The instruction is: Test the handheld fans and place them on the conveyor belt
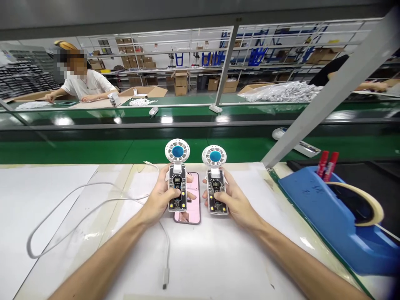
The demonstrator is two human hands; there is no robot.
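My left hand [160, 199] is closed round a small handheld fan [177, 177] with a clear body, a visible circuit board and a round white head with a blue centre. A matching handheld fan [215, 181] is in my right hand [236, 200], its fingers wrapped about the body. Each thumb rests on the front of its fan. Both fans are held upright side by side, apart from each other. Beneath and behind the left fan lies a pink phone [194, 208] on the white worktop [200, 258], partly covered by fan and fingers.
A white cable [71, 185] loops across the left, its plug [165, 278] near the front. At right stands a blue tape dispenser [331, 221] with red markers [326, 166]. A slanted post [331, 91] rises there. Beyond the green conveyor [140, 146] sits a co-worker [90, 85].
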